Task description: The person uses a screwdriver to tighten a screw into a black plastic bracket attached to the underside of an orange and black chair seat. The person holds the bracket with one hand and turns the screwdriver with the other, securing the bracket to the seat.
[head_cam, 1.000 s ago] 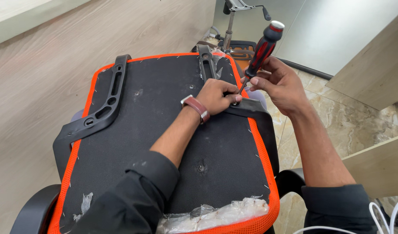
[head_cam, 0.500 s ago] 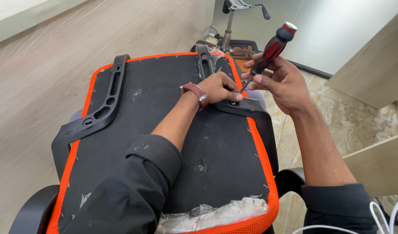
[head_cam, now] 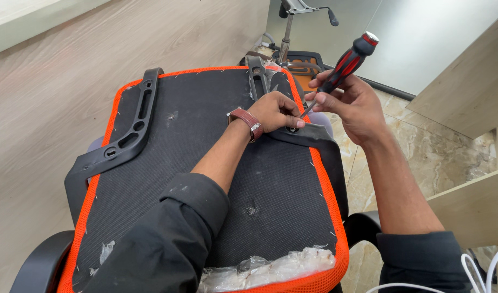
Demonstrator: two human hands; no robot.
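An upturned chair seat point(head_cam: 178, 163), black underneath with an orange mesh edge, lies in front of me. My right hand point(head_cam: 352, 103) grips a red and black screwdriver point(head_cam: 346, 62), its tip angled down at the right armrest bracket point(head_cam: 308, 133). My left hand point(head_cam: 279, 111), with a brown wrist strap, rests on that bracket, its fingertips pinching close to the screwdriver tip. Whatever the fingers pinch is hidden. A second black armrest bracket point(head_cam: 127, 141) is on the seat's left side.
Crumpled clear plastic wrap point(head_cam: 265, 268) clings to the seat's near edge. A chair base with a gas column point(head_cam: 286, 32) stands beyond the seat. A wooden wall panel point(head_cam: 53, 70) runs along the left, wooden boards point(head_cam: 471, 87) on the right, and white cables point(head_cam: 477, 271) at the bottom right.
My right hand has tilted the screwdriver so its handle leans further right and lower. My left hand stays on the right bracket.
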